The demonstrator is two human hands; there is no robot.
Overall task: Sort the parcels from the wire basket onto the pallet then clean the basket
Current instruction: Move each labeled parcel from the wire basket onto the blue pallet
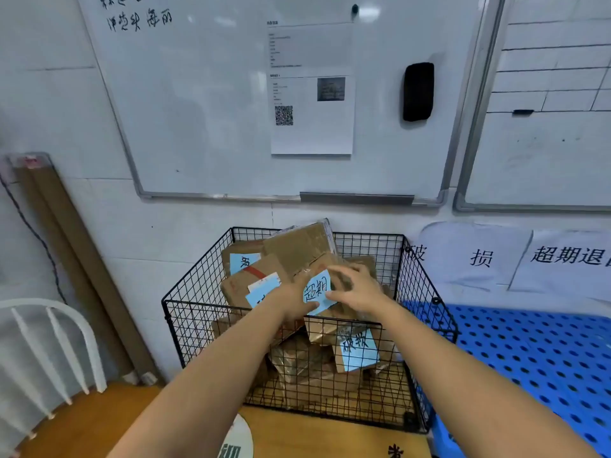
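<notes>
Both arms are seen closest to the lens, the left forearm (215, 375) and the right forearm (463, 375) converging from the lower edge toward the black wire basket (195, 328), which is set against the tiled wall. One cardboard parcel (322, 301) at the top of the heap, near the front rim, is held between the two hands. The left hand (292, 300) is closed on its near left edge, with the thumb laid on the lower border of the blue label (315, 287); the remaining fingers are hidden beneath. The right hand (358, 289) is curled over the top of the parcel, fingers spread and bent, thumb pressed at the right edge of the label. The parcel's long axis cannot be made out, since most of its outline is covered by the hands. Other labelled parcels (254, 276) are piled behind and below it inside the basket. The blue perforated pallet (535, 358) is placed just beside the basket on the right, so the right hand is judged the nearer one and a lift over the right wall, then a sideways carry, is called for. Two paper signs (568, 254) are fixed on the wall above the pallet.
</notes>
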